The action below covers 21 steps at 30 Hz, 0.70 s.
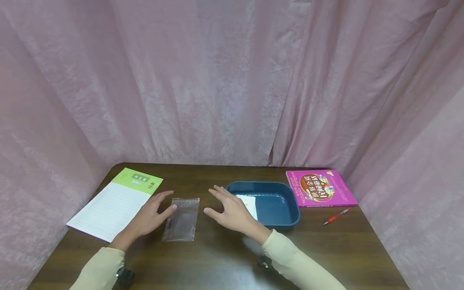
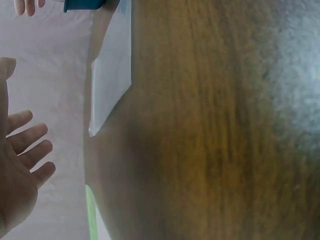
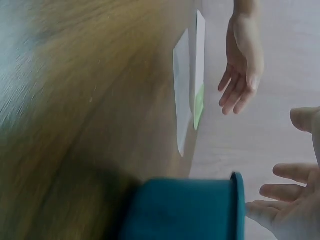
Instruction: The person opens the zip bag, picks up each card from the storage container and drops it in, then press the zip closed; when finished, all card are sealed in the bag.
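A clear plastic zip bag (image 1: 181, 219) lies flat on the dark wooden table (image 1: 217, 257), between my two hands. My left hand (image 1: 150, 217) hovers just left of it with straight, spread fingers, the thumb tip near the bag's left edge. My right hand (image 1: 230, 209) hovers to the bag's right, fingers spread, holding nothing. In the left wrist view the left hand (image 2: 22, 170) is open above the table and the bag (image 2: 111, 70) shows as a pale sheet. In the right wrist view both the right hand (image 3: 292, 200) and the left hand (image 3: 242, 65) are open.
A dark blue tray (image 1: 277, 203) stands right of my right hand with a white paper (image 1: 250, 203) in it. A lined pad with a green header (image 1: 116, 203) lies at left. A pink book (image 1: 319, 187) and a red pen (image 1: 337, 216) lie at right. Pink curtains surround the table.
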Tool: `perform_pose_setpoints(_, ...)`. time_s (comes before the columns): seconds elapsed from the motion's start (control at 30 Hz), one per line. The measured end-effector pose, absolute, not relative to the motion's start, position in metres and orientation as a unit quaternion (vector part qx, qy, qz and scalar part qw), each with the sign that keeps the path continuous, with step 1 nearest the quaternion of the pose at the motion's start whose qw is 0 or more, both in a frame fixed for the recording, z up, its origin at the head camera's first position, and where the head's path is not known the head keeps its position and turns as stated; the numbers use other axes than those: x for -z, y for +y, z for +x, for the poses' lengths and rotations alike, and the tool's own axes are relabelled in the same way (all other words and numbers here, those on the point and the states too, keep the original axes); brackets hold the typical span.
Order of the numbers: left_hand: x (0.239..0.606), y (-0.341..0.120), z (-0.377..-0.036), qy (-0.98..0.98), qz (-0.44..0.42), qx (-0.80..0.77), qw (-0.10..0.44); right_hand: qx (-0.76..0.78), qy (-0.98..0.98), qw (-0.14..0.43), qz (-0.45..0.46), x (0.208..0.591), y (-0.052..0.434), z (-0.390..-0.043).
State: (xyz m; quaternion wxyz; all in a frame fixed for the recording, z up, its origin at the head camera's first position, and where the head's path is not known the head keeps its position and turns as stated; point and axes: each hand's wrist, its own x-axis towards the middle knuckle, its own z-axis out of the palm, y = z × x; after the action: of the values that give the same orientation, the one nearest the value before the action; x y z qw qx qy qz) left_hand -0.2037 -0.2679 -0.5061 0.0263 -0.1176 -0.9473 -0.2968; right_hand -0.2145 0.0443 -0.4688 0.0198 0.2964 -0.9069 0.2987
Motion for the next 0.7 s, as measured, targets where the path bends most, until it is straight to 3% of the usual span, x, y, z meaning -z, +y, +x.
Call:
perform_pose_setpoints(0.33, 0.517, -0.27, -0.209, -0.937, -0.11, 0.33, 0.028, -0.338, -0.893, 0.017, 0.295, 0.483, 0.014, -0.221)
perform_pose_setpoints(0.7, 0.529, -0.269, -0.217, -0.933, -0.118, 0.336, 0.046, -0.395, -0.883, -0.042, 0.248, 0.501, -0.018, -0.222)
